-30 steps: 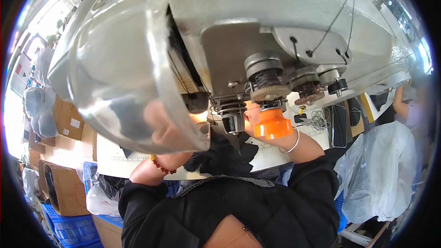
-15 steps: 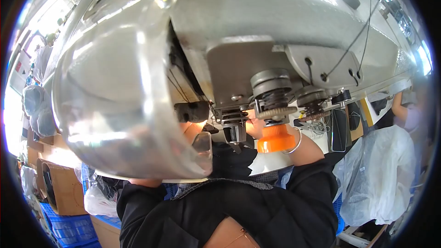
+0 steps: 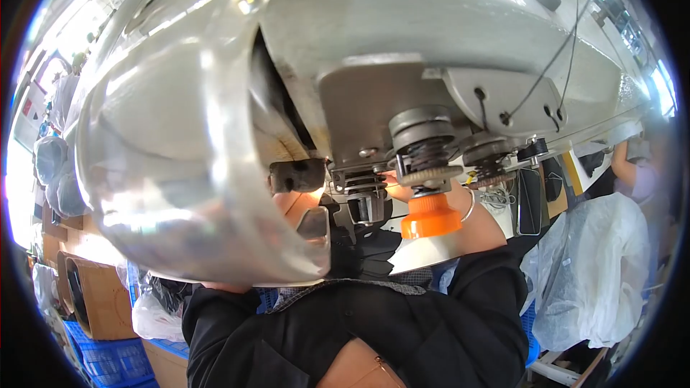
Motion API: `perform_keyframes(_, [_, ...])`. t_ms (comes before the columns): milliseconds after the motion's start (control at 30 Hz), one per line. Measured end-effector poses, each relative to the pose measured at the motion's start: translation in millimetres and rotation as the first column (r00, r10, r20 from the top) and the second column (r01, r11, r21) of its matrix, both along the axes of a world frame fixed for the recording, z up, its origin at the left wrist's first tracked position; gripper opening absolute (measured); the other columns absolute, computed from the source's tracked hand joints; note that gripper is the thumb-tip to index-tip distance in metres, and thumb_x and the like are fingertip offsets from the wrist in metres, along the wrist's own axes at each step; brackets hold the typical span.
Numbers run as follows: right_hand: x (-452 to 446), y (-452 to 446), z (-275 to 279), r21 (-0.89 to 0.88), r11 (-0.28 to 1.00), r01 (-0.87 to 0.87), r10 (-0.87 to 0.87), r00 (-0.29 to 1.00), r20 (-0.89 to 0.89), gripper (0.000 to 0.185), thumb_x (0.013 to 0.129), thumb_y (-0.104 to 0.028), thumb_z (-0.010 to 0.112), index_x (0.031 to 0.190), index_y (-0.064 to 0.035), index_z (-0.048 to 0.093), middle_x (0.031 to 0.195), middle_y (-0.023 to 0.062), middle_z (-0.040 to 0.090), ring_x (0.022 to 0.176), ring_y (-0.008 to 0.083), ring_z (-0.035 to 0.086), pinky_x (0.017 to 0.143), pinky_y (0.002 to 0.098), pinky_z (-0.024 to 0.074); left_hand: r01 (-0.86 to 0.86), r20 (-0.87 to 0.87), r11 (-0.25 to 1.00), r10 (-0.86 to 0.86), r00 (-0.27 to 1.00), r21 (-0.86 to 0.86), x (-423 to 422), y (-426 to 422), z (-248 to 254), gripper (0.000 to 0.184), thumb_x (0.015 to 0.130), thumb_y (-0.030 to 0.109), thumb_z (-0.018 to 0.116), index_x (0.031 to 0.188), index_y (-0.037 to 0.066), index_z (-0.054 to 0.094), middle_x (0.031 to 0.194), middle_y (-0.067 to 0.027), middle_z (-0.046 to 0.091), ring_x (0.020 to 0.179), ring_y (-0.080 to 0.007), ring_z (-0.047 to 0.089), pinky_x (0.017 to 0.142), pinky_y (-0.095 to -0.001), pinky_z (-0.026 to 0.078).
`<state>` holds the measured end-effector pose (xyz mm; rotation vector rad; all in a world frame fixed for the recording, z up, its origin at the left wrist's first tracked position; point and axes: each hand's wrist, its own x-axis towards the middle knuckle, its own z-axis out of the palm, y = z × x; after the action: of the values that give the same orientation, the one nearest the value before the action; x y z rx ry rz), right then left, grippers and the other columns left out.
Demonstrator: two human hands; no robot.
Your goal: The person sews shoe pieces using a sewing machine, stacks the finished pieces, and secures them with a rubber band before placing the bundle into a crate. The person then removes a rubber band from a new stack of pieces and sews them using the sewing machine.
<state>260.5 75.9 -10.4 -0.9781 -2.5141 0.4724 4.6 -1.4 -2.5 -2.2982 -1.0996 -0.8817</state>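
A sewing machine head point(image 3: 374, 21) fills the upper view and covers most of both hands. My left hand point(image 3: 293, 205) shows only as a strip of skin behind the shiny end cover point(image 3: 165, 144); its fingers are hidden. Of my right hand point(image 3: 392, 185), a small patch appears behind the tension discs point(image 3: 422, 129), and a bracelet point(image 3: 469, 205) circles that wrist. Black cloth point(image 3: 366, 253) lies below the machine head, between my arms. What either hand holds cannot be made out. An orange knob or cap point(image 3: 431, 217) sits under the tension discs.
Clear plastic bags point(image 3: 589, 273) and a phone-like dark slab point(image 3: 530, 201) are at right, with another person's arm point(image 3: 622, 165) beyond. To the left stand a cardboard box point(image 3: 100, 294) and a blue crate point(image 3: 111, 356). Threads point(image 3: 553, 65) run down to the machine.
The machine head appears shifted very slightly left in view. The right forearm and bracelet sit a little higher, and more pale work surface shows beside the black cloth.
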Motion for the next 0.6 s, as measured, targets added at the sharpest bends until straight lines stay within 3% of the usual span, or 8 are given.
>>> perform_keyframes(67, [2,1,-1,-0.046,0.999,-0.017,0.012,0.994,-0.113,0.006,0.072,-0.009,0.063,0.074,-0.0044,0.061,0.065,0.0119,0.059,0.058,0.0336,0.059,0.048,0.0432,0.0450,-0.038,-0.035,0.999,0.040,0.999,0.032,1,2,0,0.021,0.060,0.009,0.069,0.081,0.011,0.070,0.076,-0.0044,0.061,0.063,-0.0225,0.061,0.053,-0.0331,0.048])
perform_keyframes(133, [3,2,-3,-0.131,0.989,-0.073,0.026,0.942,-0.334,0.011,0.077,-0.014,0.063,0.073,-0.0044,0.060,0.062,0.0121,0.059,0.058,0.0345,0.060,0.048,0.0433,0.0460,0.063,0.075,0.997,-0.066,0.995,0.042,-2,8,-3,0.017,0.062,0.010,0.070,0.080,0.012,0.070,0.075,-0.0040,0.060,0.061,-0.0223,0.060,0.053,-0.0349,0.047])
perform_keyframes(167, [2,4,-10,-0.129,0.989,-0.073,0.026,0.943,-0.333,0.011,0.077,-0.014,0.063,0.073,-0.0044,0.060,0.062,0.0121,0.059,0.058,0.0345,0.060,0.048,0.0433,0.0460,0.064,0.076,0.997,-0.067,0.995,0.044,-2,7,-3,0.017,0.062,0.010,0.070,0.080,0.012,0.070,0.075,-0.0040,0.060,0.061,-0.0223,0.060,0.053,-0.0349,0.047])
perform_keyframes(233, [-2,8,-26,-0.085,0.996,0.021,-0.012,0.995,0.102,0.019,0.084,-0.022,0.061,0.075,-0.0051,0.059,0.063,0.0134,0.061,0.059,0.0360,0.062,0.052,0.0445,0.0484,-0.019,0.027,1.000,0.019,0.999,0.020,0,4,-5,0.016,0.064,0.011,0.070,0.080,0.013,0.070,0.075,-0.0041,0.060,0.060,-0.0221,0.059,0.055,-0.0374,0.047])
perform_keyframes(367, [-2,5,-14,-0.132,0.991,0.023,-0.008,0.994,0.108,0.024,0.088,-0.028,0.059,0.078,-0.0058,0.060,0.064,0.0149,0.062,0.060,0.0375,0.062,0.054,0.0463,0.0495,-0.036,0.030,0.999,0.035,0.999,0.038,7,-4,5,0.016,0.066,0.014,0.071,0.082,0.014,0.071,0.074,-0.0034,0.059,0.059,-0.0220,0.059,0.058,-0.0382,0.048])
perform_keyframes(467, [-2,1,-4,-0.091,0.996,0.008,0.001,0.995,0.100,0.025,0.088,-0.029,0.058,0.079,-0.0058,0.060,0.064,0.0159,0.061,0.059,0.0388,0.062,0.056,0.0468,0.0497,-0.133,-0.033,0.990,0.132,0.991,-0.049,15,-12,8,0.019,0.066,0.016,0.073,0.084,0.015,0.071,0.078,-0.0022,0.063,0.061,-0.0210,0.061,0.057,-0.0377,0.047])
perform_keyframes(533, [-1,-2,1,-0.072,0.997,-0.020,0.023,0.999,0.045,0.026,0.090,-0.030,0.058,0.080,-0.0055,0.060,0.065,0.0163,0.062,0.060,0.0395,0.062,0.057,0.0469,0.0498,-0.066,0.138,0.970,0.100,0.985,-0.233,15,-11,-3,0.018,0.070,0.019,0.075,0.087,0.016,0.071,0.085,-0.0012,0.067,0.063,-0.0193,0.063,0.057,-0.0386,0.046])
perform_keyframes(600, [0,-3,10,-0.131,0.991,-0.023,0.030,0.998,0.052,0.026,0.090,-0.030,0.057,0.082,-0.0055,0.061,0.065,0.0165,0.062,0.061,0.0395,0.062,0.058,0.0471,0.0499,0.050,0.184,0.974,-0.009,0.983,-0.220,4,-7,-23,0.027,0.069,0.017,0.076,0.095,0.013,0.070,0.092,-0.0037,0.066,0.072,-0.0216,0.063,0.059,-0.0365,0.048])
